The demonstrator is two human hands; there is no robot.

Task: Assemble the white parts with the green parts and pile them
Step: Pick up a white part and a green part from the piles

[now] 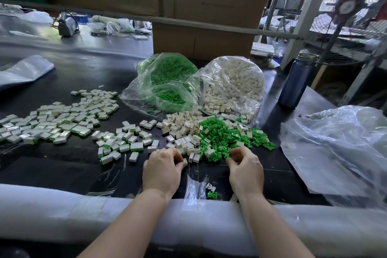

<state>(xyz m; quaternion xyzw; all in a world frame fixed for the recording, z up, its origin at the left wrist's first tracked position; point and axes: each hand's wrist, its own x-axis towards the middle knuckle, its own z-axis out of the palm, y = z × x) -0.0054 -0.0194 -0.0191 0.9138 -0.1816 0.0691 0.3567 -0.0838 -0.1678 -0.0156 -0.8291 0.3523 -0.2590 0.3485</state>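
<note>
far left of the fingers, the finished pieces (54,123) lie flat in a spread on the desk (62,169), likely kept clear of raw stock. the left hand (162,170) pinches a white part (185,161) with curled fingers, its long axis hard to tell. just ahead sit loose white parts (184,130), then green parts (226,138), within easy reach. the right hand (245,170) curls at the green heap's near edge; whether it holds one i cannot tell.

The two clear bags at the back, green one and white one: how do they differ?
The green bag holds small green parts; the white bag holds blocky white parts. The green bag sits left, the white bag right, nearer the blue bottle. Both are clear plastic, with parts spilling onto the black table.
</note>
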